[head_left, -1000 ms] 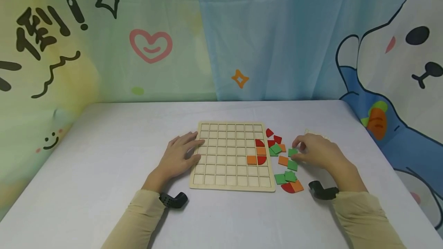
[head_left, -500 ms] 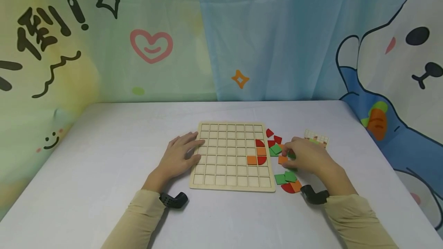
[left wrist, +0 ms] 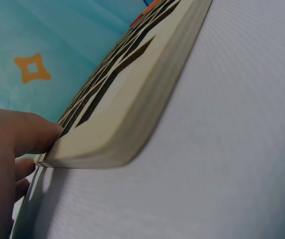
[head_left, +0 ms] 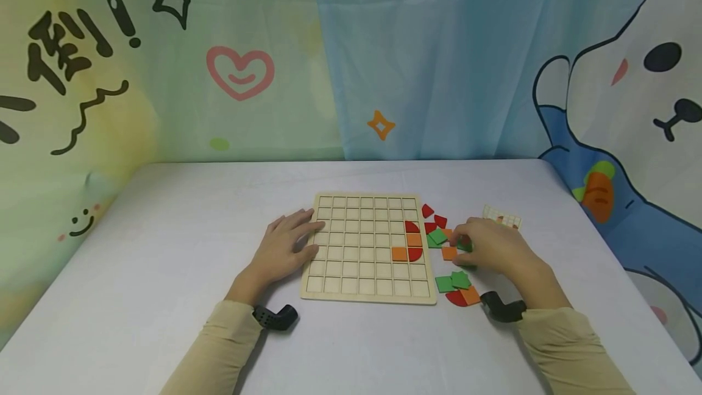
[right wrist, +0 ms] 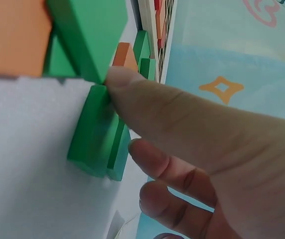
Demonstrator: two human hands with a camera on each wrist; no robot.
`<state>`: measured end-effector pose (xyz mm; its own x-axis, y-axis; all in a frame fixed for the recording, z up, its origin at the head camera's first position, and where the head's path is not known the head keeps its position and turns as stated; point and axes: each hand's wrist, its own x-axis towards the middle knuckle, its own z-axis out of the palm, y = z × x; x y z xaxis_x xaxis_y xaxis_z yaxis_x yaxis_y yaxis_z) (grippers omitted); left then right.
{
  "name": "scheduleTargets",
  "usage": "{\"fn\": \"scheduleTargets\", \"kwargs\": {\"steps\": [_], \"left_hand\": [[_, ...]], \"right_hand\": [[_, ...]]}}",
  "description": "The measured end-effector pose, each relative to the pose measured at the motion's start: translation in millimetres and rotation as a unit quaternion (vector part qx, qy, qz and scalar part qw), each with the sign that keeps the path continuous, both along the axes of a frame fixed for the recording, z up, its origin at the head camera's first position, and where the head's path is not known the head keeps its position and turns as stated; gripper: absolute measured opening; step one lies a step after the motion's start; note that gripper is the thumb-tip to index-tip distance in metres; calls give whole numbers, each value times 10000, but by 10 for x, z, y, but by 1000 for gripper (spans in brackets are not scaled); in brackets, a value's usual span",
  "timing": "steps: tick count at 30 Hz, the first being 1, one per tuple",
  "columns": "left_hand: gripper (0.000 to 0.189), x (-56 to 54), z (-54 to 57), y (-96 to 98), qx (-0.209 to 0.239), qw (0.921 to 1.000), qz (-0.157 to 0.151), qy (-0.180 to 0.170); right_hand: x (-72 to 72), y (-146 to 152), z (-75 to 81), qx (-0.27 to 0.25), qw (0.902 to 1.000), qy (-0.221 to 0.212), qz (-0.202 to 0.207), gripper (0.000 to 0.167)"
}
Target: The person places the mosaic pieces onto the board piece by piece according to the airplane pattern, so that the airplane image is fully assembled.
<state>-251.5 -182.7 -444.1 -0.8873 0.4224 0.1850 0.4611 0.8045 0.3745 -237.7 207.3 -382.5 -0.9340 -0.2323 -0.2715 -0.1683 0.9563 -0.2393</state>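
A square wooden grid board (head_left: 351, 294) lies on the table. A few of its cells hold red quarter-round and orange square tiles at the right side. My left hand (head_left: 285, 245) rests at the board's left edge, fingertips on its rim, as the left wrist view also shows. My right hand (head_left: 496, 245) hovers low over the loose tiles, thumb and forefinger spread apart. In the right wrist view its thumb (right wrist: 142, 94) touches green tiles (right wrist: 90, 134), with the other fingers loosely bent below. An orange tile (head_left: 449, 253) lies by the fingertips; green tiles underneath are partly hidden.
Several loose tiles lie right of the board: red pieces (head_left: 427, 211) at the back, a green tile (head_left: 444, 284) and an orange tile (head_left: 470, 295) in front. A small pattern card (head_left: 510, 220) sits behind the right hand. A printed curtain (head_left: 439, 78) hangs behind the table.
The right hand has moved left and slightly toward the board over the tiles, uncovering more of the pattern card. The left hand and the board have stayed put.
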Motion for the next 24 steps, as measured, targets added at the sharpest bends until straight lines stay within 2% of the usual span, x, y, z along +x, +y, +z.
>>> {"fn": "scheduleTargets", "kwargs": {"steps": [13,24], "left_hand": [[50,-5,-13,-3,-9,10000,5,-16],[52,-12,-21,-5,-35,10000,12,-68]], "right_hand": [[-32,19,-3,72,10000,-40,18,30],[-18,-1,46,6,9999,-49,-91,40]]}}
